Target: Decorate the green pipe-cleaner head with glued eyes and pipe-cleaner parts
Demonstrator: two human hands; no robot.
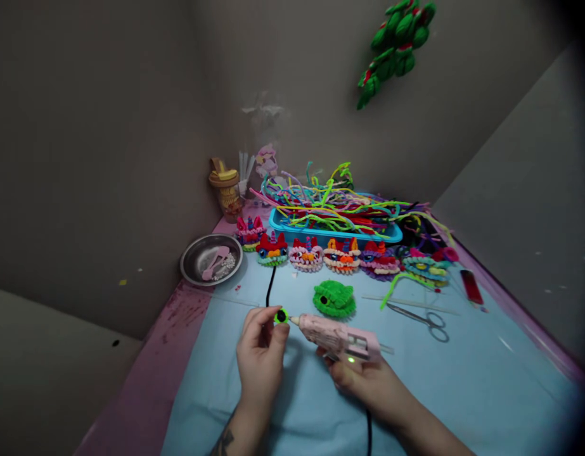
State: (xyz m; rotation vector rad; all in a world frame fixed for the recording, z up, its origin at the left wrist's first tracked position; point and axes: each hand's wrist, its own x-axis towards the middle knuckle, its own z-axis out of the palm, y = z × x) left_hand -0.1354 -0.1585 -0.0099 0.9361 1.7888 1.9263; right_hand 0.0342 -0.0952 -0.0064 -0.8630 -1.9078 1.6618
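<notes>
Between the thumb and fingers of my left hand (261,345) is a small round green piece with a black centre (281,316), like an eye. My right hand (356,373) is wrapped round the handle of a pink glue gun (337,335). The gun points left, and its nozzle is at the edge of the green piece; whether they touch I cannot tell. A green light glows on the gun, and a clear stick juts from its back. Just beyond the gun lies a fuzzy green creature head (334,299) with one black eye showing.
Several colourful pipe-cleaner heads (342,256) line up before a blue tray (340,237) heaped with pipe cleaners (321,202). Scissors (423,318) and a green pipe cleaner (401,278) lie right. A metal bowl (190,269) with a pink scoop (216,263) stands left. A black cord (271,286) crosses the blue cloth (463,386).
</notes>
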